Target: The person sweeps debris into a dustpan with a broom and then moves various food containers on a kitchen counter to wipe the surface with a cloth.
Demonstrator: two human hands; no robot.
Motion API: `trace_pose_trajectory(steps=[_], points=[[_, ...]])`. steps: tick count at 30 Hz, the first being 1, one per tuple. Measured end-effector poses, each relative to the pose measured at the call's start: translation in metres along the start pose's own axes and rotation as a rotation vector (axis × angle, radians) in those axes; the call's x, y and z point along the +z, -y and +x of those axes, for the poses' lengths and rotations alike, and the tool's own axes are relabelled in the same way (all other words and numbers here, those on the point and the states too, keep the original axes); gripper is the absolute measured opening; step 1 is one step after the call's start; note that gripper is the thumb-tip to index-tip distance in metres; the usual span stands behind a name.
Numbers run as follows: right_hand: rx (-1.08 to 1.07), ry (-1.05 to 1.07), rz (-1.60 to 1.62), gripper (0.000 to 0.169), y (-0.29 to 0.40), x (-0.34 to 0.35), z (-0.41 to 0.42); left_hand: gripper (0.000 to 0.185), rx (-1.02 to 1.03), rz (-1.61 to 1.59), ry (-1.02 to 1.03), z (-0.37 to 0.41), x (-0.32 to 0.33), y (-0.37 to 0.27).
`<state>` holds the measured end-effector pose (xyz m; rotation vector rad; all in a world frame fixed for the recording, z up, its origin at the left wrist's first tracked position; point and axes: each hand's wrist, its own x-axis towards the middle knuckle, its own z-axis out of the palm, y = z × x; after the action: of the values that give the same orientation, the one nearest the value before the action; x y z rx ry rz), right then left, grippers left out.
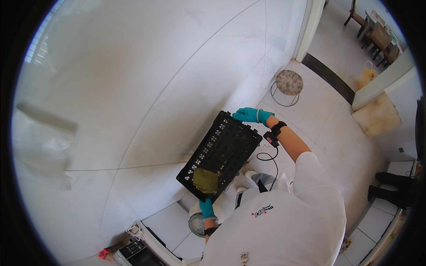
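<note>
A black perforated plastic rack or crate (229, 146) is tilted in front of me, close to the pale wall. On its lower end lies a folded olive-green cloth (205, 180). My left hand (207, 207), in a teal glove, holds the panel's near edge just below the cloth; its fingers are partly hidden under the rim. My right hand (248, 115), gloved the same way, grips the opposite end by the corner with its tabs. A grey round container or bucket (197, 224) stands beneath my left wrist.
A round stool (289, 83) stands by the wall towards the doorway. A microwave oven (139, 254) with a coiled white cable (135, 231) sits on the counter at lower left. Black boots or garments (392, 186) lie at the right. A cable (274, 166) hangs from my right wrist device.
</note>
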<state>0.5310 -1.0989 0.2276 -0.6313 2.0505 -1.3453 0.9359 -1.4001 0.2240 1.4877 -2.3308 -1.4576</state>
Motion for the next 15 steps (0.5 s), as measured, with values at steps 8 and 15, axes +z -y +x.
trace_pose_trajectory(steps=[8,15], points=[[0.282,0.204,-0.059,0.053,0.027,-0.010,0.011,0.044,0.006,0.021,0.014,-0.003,-0.004,-0.004],[0.380,0.250,-0.242,0.046,0.040,-0.012,0.024,0.044,0.024,-0.061,0.061,-0.006,-0.011,0.006]])
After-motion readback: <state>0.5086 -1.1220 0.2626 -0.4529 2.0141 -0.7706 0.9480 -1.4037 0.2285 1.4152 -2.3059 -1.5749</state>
